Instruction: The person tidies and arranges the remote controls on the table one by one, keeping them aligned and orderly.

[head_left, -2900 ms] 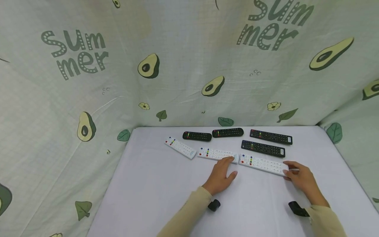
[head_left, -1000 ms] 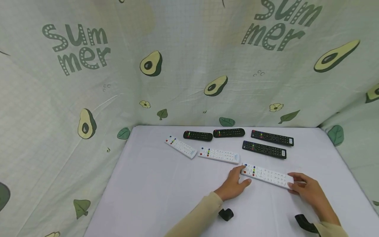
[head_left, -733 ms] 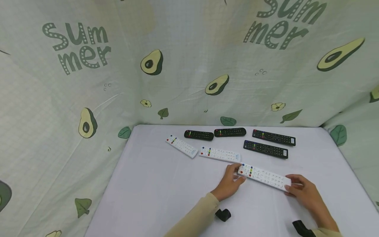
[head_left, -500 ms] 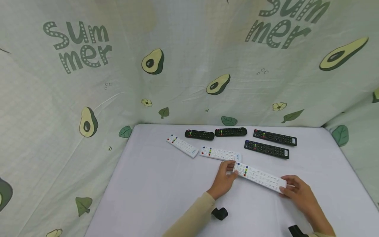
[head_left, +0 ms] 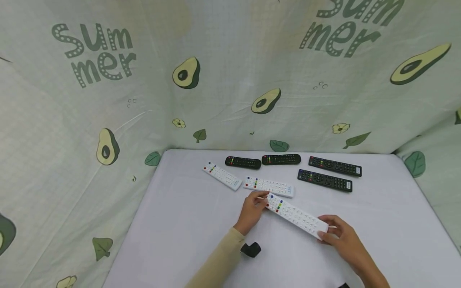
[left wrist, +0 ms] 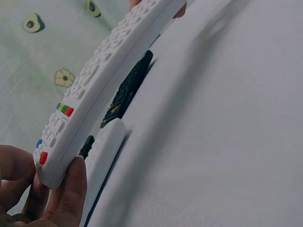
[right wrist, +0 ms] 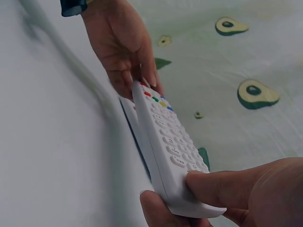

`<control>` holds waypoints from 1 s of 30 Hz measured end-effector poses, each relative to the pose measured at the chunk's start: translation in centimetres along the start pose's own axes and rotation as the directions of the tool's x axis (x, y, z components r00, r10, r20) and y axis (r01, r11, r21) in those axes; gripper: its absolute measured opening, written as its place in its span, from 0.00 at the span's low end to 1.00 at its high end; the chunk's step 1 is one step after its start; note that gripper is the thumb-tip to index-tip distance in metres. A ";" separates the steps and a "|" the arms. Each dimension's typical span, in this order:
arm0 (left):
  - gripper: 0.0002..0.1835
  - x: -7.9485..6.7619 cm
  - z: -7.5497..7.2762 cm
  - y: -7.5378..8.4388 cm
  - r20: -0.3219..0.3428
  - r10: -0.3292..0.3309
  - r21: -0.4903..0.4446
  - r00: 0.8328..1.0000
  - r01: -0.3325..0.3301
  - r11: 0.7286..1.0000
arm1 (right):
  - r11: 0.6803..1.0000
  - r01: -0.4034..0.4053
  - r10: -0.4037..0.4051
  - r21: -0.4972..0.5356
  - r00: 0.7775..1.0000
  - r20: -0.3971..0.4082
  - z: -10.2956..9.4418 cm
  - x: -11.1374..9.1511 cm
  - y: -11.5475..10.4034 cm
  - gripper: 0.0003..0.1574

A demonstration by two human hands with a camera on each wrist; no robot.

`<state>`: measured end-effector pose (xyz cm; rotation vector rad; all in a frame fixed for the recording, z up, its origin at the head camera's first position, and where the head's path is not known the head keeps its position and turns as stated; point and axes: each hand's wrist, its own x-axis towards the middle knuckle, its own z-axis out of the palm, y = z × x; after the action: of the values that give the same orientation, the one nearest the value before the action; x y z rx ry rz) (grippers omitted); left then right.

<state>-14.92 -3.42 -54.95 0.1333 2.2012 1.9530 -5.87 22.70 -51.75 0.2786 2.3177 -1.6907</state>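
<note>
From my end: both hands on one white remote (head_left: pixel 297 216), one at each end. Left hand (head_left: pixel 250 210) pinches the end with the coloured buttons; in the left wrist view its fingers (left wrist: pixel 73 189) sit either side of that end, gap just the remote's own body. Right hand (head_left: pixel 342 234) has the other end, thumb (right wrist: pixel 213 184) pressed on the button face near the last keys, other fingers curled at the side and underneath, partly hidden. So I get two pinches, nothing spread wide. The held remote is up off the worktop (head_left: pixel 173 224), buttons up, shadow on the cloth below, running slantwise in the head view, left end farther from the person, right end nearer. Just beyond its left end lies a second white remote (head_left: pixel 269 186), flat, near the left hand's fingertips; can't tell if they touch it. Left of that, third white remote (head_left: pixel 222 176), angled. Behind, black ones: two round-ended, left black remote (head_left: pixel 243 162) and middle black remote (head_left: pixel 281 159), end to end; on the right, two squarer ones, the back black remote (head_left: pixel 335 166) with the front black remote (head_left: pixel 325 180) nearer the person. Avocado-print curtain (head_left: pixel 223 60) behind everything. Beige sleeve (head_left: pixel 216 260) on the left arm.
</note>
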 end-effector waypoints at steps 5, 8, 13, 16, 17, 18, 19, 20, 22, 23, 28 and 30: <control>0.13 -0.1 -1.9 -0.1 0.011 -0.032 0.012 0.999 0.032 0.999 | 0.998 -0.049 0.048 0.048 0.998 0.034 1.9 -0.2 -0.6 0.33; 0.13 -0.1 -2.9 -0.3 0.003 -0.056 0.016 0.998 0.056 0.998 | 0.997 -0.063 0.060 0.050 0.996 0.060 3.2 -0.5 -0.8 0.34; 0.12 -0.3 -4.8 -0.7 -0.001 -0.073 0.037 0.997 0.073 0.997 | 0.996 -0.047 0.034 0.077 0.985 0.168 5.0 -0.9 -1.0 0.36; 0.12 -0.5 -5.9 -0.8 0.008 -0.071 0.060 0.997 0.071 0.996 | 0.995 -0.022 -0.003 0.093 0.967 0.254 6.1 -1.0 -0.9 0.38; 0.12 -0.6 -6.3 -0.8 0.011 -0.071 0.070 0.997 0.070 0.995 | 0.996 -0.013 -0.013 0.093 0.960 0.278 6.4 -1.0 -0.9 0.38; 0.12 -0.7 -6.6 -0.8 0.015 -0.069 0.084 0.998 0.067 0.994 | 0.996 -0.003 -0.026 0.094 0.953 0.302 6.8 -1.1 -0.9 0.38; 0.12 -0.8 -6.9 -0.8 0.019 -0.066 0.089 0.998 0.064 0.994 | 0.995 0.007 -0.037 0.095 0.947 0.320 7.1 -1.1 -0.8 0.39; 0.12 -0.9 -7.2 -0.8 0.023 -0.065 0.094 0.998 0.063 0.994 | 0.996 0.018 -0.048 0.091 0.942 0.334 7.5 -1.1 -0.8 0.39; 0.12 -1.0 -7.8 -0.9 0.032 -0.072 0.107 0.997 0.068 0.992 | 0.995 0.036 -0.066 0.089 0.931 0.358 8.2 -1.2 -0.9 0.40; 0.12 -1.1 -8.0 -0.9 0.036 -0.074 0.112 0.997 0.069 0.991 | 0.995 0.045 -0.074 0.088 0.927 0.367 8.5 -1.3 -0.9 0.41; 0.12 -1.1 -9.1 -0.9 0.046 -0.085 0.155 0.995 0.077 0.985 | 0.993 0.074 -0.105 0.089 0.899 0.426 9.9 -1.3 -1.0 0.44; 0.12 -1.0 -9.5 -0.9 0.049 -0.084 0.180 0.995 0.074 0.981 | 0.992 0.086 -0.120 0.095 0.885 0.449 10.6 -1.3 -1.1 0.44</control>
<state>-15.79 -12.99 -54.70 0.1232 2.3046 1.6898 -4.00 12.26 -53.41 -0.2160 1.9531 -1.6716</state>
